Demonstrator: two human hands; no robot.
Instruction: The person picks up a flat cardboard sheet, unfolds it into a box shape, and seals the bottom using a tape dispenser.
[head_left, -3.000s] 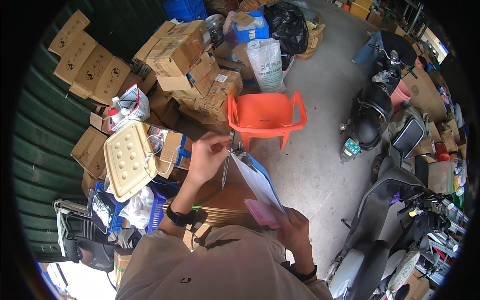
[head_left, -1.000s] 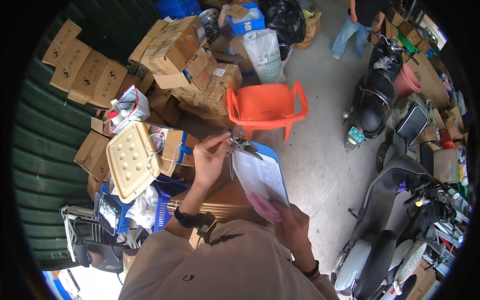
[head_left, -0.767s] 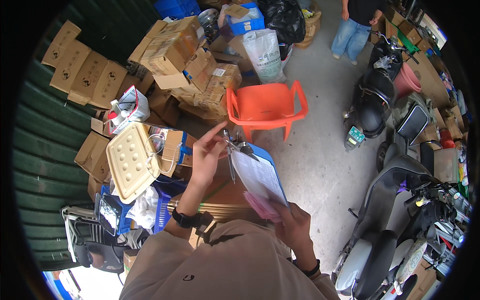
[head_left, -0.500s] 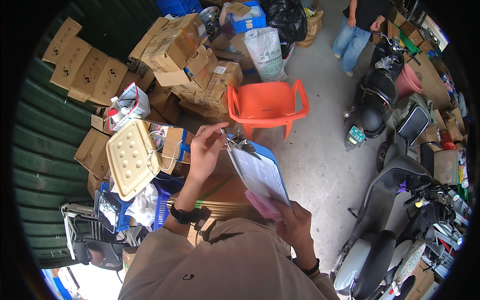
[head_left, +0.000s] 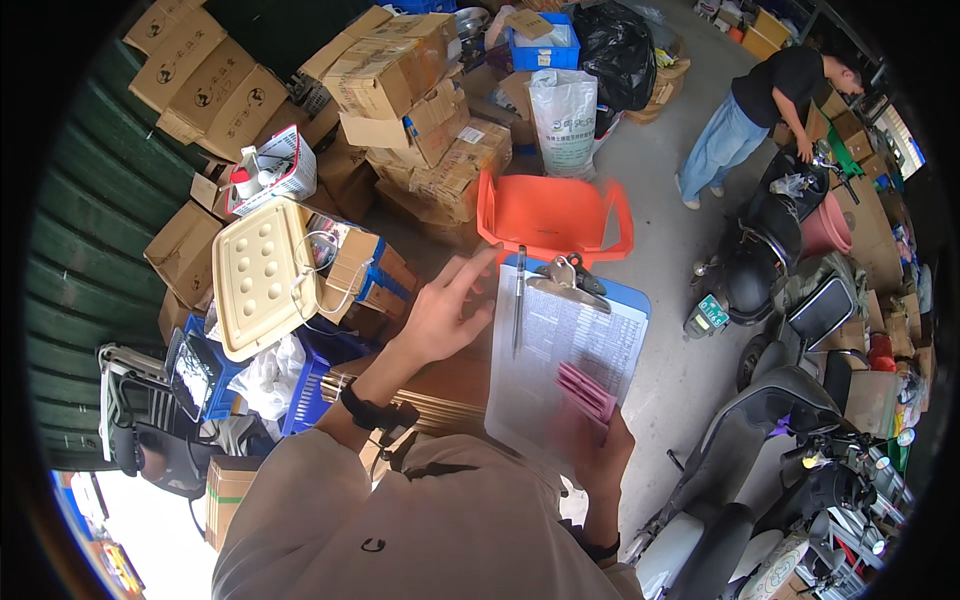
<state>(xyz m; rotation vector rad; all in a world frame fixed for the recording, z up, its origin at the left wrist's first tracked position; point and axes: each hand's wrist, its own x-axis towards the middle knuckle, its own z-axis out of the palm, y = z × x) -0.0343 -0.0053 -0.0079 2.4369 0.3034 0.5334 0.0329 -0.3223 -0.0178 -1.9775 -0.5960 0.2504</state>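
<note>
A blue-backed clipboard (head_left: 628, 298) lies face up in front of me, bearing printed sheets (head_left: 570, 330) under its metal clip (head_left: 568, 284). My right hand (head_left: 606, 455) grips its lower right edge, and a small bundle of pink slips (head_left: 586, 392) sits on the sheets by that thumb. Along the upper left of the sheets rests a slim pen (head_left: 519, 305). Close beside the clipboard's left edge, my left hand (head_left: 450, 312) is empty with its fingers apart; whether a fingertip touches the edge I cannot tell.
An orange plastic chair (head_left: 548, 212) stands just beyond the clipboard. Cardboard boxes (head_left: 400, 75) and a cream lid (head_left: 262, 275) crowd the left. Parked scooters (head_left: 740, 440) line the right, where another person (head_left: 762, 105) leans over one. Flattened cartons (head_left: 440, 400) lie below my left forearm.
The clipboard has turned to face me more squarely. My left hand has let go of the pen, which now lies on the sheets. The other person has bent toward a scooter.
</note>
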